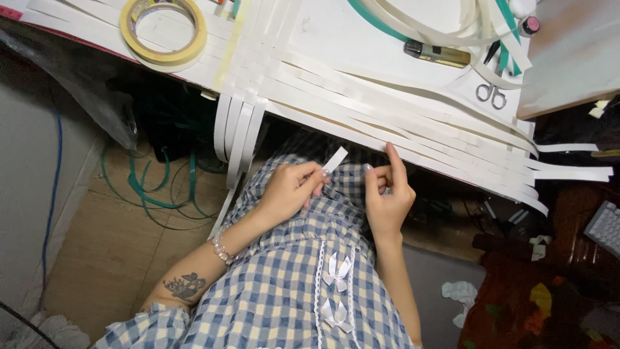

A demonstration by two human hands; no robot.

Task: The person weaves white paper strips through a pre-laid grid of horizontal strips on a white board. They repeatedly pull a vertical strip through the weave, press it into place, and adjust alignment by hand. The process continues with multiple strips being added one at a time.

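Hands meet below a table edge hung with woven white strips.

The left hand pinches a short piece of white tape between thumb and fingertips, held clear of the checked dress, seemingly to keep it from sticking. The right hand points its forefinger up against the long strips at the table's edge, other fingers curled, as if steadying them. A tape roll and scissors lie above.

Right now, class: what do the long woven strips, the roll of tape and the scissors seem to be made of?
Strips: probably thin paper or plastic banding, matte cream, bending limply over the table edge. Roll of tape: likely paper masking tape, dull yellowish, with a hollow core. Scissors: metal, judging by the grey shiny finger loops.
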